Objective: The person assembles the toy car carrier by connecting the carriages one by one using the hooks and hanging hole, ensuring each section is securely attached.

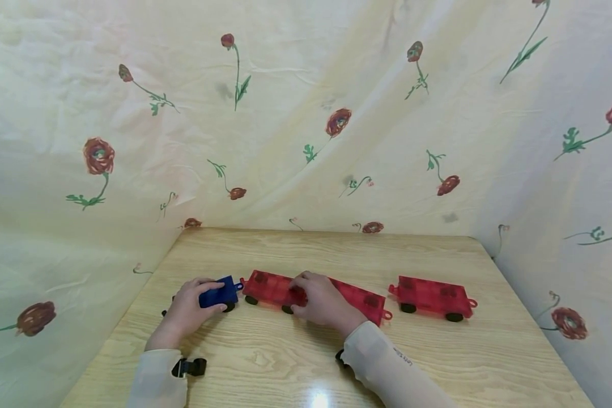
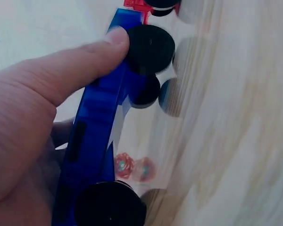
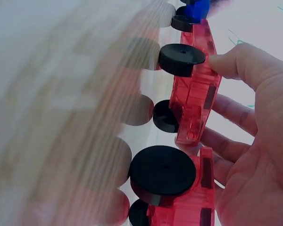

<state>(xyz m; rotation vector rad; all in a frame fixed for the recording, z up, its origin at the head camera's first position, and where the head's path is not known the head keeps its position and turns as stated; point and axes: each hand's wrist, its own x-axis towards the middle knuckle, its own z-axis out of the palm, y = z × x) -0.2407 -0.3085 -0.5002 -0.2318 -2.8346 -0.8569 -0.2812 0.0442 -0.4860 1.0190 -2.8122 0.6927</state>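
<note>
My left hand (image 1: 186, 309) grips a translucent blue toy train car (image 1: 218, 294) at the table's left, thumb on its near side and fingers on the far side. Its loop meets the coupling of a translucent red toy train car (image 1: 265, 286); I cannot tell if they are linked. Across that red car's right part, my right hand (image 1: 320, 300) pinches it between thumb and fingers. Close behind comes a second red car (image 1: 359, 300), partly covered by the right hand. Black wheels (image 2: 151, 49) show under the blue car in the left wrist view.
A third red car (image 1: 433, 297) stands apart at the right, with a gap before it. All the cars are on a light wooden table (image 1: 265, 362). Flower-printed cloth (image 1: 285, 130) hangs behind and at both sides.
</note>
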